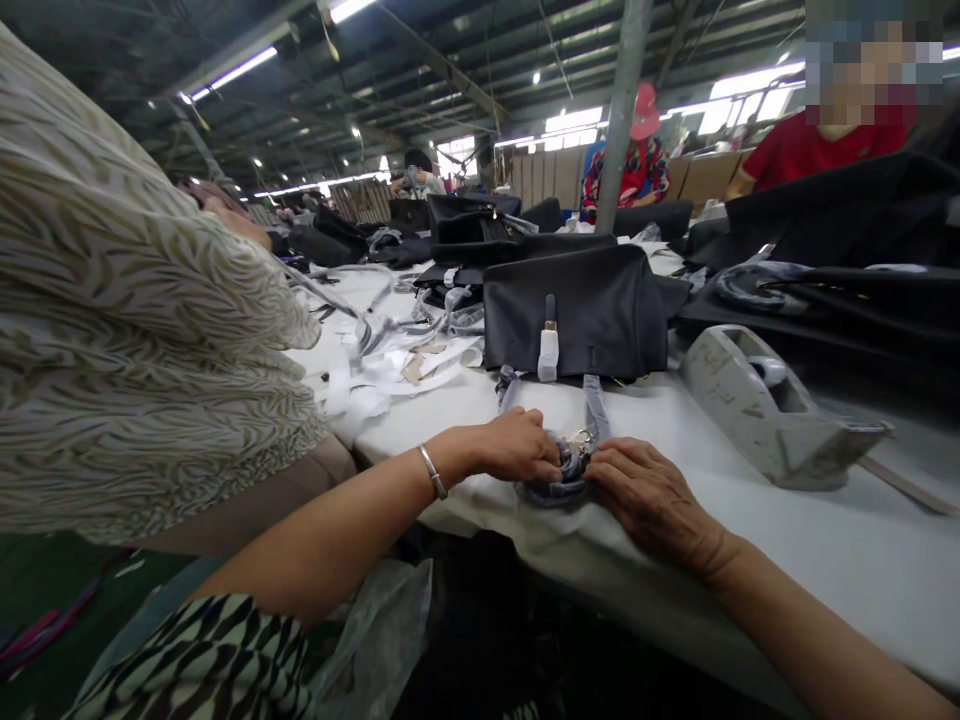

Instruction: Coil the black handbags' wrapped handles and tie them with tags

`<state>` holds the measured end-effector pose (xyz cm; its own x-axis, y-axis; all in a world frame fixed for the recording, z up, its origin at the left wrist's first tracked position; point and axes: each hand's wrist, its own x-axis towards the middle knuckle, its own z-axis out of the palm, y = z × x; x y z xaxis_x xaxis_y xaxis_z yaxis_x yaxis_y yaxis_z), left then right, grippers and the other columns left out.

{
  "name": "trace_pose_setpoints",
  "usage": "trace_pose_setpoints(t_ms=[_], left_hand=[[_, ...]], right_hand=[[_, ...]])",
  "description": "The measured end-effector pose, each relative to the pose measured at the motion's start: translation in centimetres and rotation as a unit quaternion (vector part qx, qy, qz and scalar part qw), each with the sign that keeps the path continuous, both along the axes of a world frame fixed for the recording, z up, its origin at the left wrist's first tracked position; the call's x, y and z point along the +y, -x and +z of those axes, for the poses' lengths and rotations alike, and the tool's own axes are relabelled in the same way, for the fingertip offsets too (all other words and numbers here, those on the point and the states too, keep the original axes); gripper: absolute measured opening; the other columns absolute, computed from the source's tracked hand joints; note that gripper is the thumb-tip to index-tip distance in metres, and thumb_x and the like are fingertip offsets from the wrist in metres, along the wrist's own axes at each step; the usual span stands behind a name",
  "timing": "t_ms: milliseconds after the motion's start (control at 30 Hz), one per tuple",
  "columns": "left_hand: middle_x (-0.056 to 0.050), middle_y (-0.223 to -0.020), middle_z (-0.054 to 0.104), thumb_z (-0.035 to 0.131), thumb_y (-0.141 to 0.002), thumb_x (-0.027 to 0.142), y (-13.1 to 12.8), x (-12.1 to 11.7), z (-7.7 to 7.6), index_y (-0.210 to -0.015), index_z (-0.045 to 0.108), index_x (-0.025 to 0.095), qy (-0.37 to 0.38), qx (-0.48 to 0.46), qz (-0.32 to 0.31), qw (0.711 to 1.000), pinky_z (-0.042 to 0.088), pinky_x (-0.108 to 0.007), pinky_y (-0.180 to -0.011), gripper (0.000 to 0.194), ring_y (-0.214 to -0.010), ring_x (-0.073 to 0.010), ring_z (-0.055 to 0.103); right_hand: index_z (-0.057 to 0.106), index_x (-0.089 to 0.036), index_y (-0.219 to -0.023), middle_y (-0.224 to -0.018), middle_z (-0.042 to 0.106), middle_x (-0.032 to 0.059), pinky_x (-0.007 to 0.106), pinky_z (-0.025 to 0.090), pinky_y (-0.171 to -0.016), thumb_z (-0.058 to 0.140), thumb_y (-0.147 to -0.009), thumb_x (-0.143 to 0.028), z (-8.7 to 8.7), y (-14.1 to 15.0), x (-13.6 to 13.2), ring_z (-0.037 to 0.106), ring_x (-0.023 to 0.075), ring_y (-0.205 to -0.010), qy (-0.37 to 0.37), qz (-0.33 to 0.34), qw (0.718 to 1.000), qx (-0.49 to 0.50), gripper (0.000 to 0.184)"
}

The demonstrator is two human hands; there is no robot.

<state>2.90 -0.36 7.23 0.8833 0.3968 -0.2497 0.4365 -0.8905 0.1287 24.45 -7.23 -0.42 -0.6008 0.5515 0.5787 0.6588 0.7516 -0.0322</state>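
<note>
A dark grey handbag (592, 310) lies on the white table (825, 540), its wrapped handles (566, 470) reaching toward the near edge. My left hand (517, 445), with a silver bracelet on its wrist, is closed on the wrapped handle at a small metal ring (583, 437). My right hand (652, 495) pinches the same handle wrapping from the right side. A white-wrapped clasp (548, 352) hangs on the bag's front.
A grey tape dispenser (757, 400) sits right of the bag. Paper and wrapping scraps (390, 365) lie to the left. More dark bags (472, 225) fill the far table. A person in a patterned top (127, 330) sits close at left; others work at the back.
</note>
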Motion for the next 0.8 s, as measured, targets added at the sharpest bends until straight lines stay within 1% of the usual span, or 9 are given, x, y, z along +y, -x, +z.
trace_pose_setpoints(t_ms=[167, 233, 300, 400, 467, 567, 633, 700, 800], left_hand=[[-0.001, -0.073, 0.069, 0.063, -0.084, 0.033, -0.7, 0.5, 0.6, -0.071, 0.069, 0.022, -0.033, 0.012, -0.037, 0.999, 0.030, -0.033, -0.073, 0.018, -0.086, -0.0214, 0.048], [-0.001, -0.075, 0.070, 0.064, -0.084, 0.031, -0.6, 0.8, 0.6, -0.074, 0.070, 0.023, -0.031, 0.005, -0.048, 0.998, 0.030, -0.033, -0.074, 0.014, -0.087, -0.0217, 0.049], [0.000, -0.084, 0.072, 0.062, -0.086, 0.031, -0.1, 0.9, 0.3, -0.084, 0.072, 0.025, -0.017, -0.014, -0.042, 0.999, 0.032, -0.032, -0.077, 0.012, -0.090, -0.0216, 0.049], [0.002, -0.100, 0.072, 0.053, -0.094, 0.031, 1.1, 0.5, -0.7, -0.097, 0.070, 0.027, 0.013, -0.072, -0.029, 0.997, 0.032, -0.031, -0.086, 0.018, -0.092, -0.0185, 0.051], [0.002, -0.100, 0.070, 0.046, -0.097, 0.034, 1.7, -0.1, -1.5, -0.099, 0.067, 0.026, 0.013, -0.113, -0.027, 0.993, 0.031, -0.031, -0.091, 0.023, -0.091, -0.0165, 0.052], [-0.002, -0.091, 0.067, 0.044, -0.097, 0.042, 2.2, -1.2, -2.5, -0.093, 0.065, 0.022, -0.037, -0.137, -0.019, 0.990, 0.031, -0.033, -0.093, 0.029, -0.096, -0.0192, 0.051], [-0.003, -0.090, 0.065, 0.044, -0.096, 0.043, 2.2, -1.9, -3.2, -0.092, 0.063, 0.021, -0.077, -0.147, -0.005, 0.986, 0.030, -0.036, -0.093, 0.029, -0.102, -0.0224, 0.049], [-0.004, -0.094, 0.064, 0.044, -0.096, 0.040, 2.0, -2.5, -4.0, -0.096, 0.063, 0.022, -0.094, -0.170, 0.018, 0.981, 0.030, -0.038, -0.095, 0.027, -0.106, -0.0238, 0.048], [-0.004, -0.097, 0.063, 0.044, -0.096, 0.039, 1.5, -2.9, -5.2, -0.106, 0.062, 0.023, -0.093, -0.207, 0.045, 0.973, 0.030, -0.039, -0.097, 0.026, -0.108, -0.0241, 0.047]], right_hand=[[0.062, -0.019, -0.094, -0.094, 0.065, 0.0074, 0.037, 0.039, -0.092, 0.047, -0.087, -0.009, -0.2, -0.1, 0.0, 0.053, 0.0231, -0.100, 0.003, -0.014, 1.000, -0.002, 0.019], [0.062, -0.019, -0.094, -0.094, 0.064, 0.0079, 0.037, 0.040, -0.090, 0.047, -0.087, -0.009, -0.2, -0.2, 0.0, 0.053, 0.0230, -0.098, 0.011, -0.023, 1.000, 0.007, 0.019], [0.062, -0.019, -0.092, -0.094, 0.063, 0.0082, 0.036, 0.040, -0.088, 0.048, -0.087, -0.010, -0.1, -0.3, 0.1, 0.052, 0.0228, -0.096, 0.024, -0.026, 0.999, 0.014, 0.017], [0.062, -0.019, -0.092, -0.093, 0.062, 0.0075, 0.036, 0.039, -0.088, 0.051, -0.086, -0.011, 0.0, -0.4, 0.1, 0.052, 0.0226, -0.095, 0.051, -0.022, 0.998, 0.017, 0.016], [0.063, -0.020, -0.093, -0.092, 0.062, 0.0069, 0.037, 0.038, -0.089, 0.052, -0.085, -0.012, 0.1, -0.5, 0.0, 0.051, 0.0229, -0.096, 0.066, -0.028, 0.997, 0.020, 0.016], [0.064, -0.021, -0.091, -0.090, 0.061, 0.0063, 0.039, 0.037, -0.090, 0.055, -0.082, -0.014, 0.3, -0.4, -0.2, 0.050, 0.0238, -0.096, 0.074, -0.050, 0.996, 0.028, 0.015], [0.063, -0.021, -0.088, -0.088, 0.060, 0.0059, 0.040, 0.038, -0.090, 0.057, -0.079, -0.014, 0.4, -0.3, -0.3, 0.049, 0.0240, -0.095, 0.071, -0.062, 0.995, 0.038, 0.012], [0.062, -0.020, -0.082, -0.085, 0.060, 0.0055, 0.040, 0.038, -0.088, 0.058, -0.075, -0.013, 0.4, -0.3, -0.4, 0.049, 0.0236, -0.092, 0.055, -0.073, 0.994, 0.059, 0.010], [0.059, -0.020, -0.076, -0.080, 0.059, 0.0048, 0.039, 0.040, -0.085, 0.057, -0.072, -0.012, 0.3, -0.5, -0.3, 0.050, 0.0228, -0.088, 0.023, -0.088, 0.992, 0.087, 0.009]])
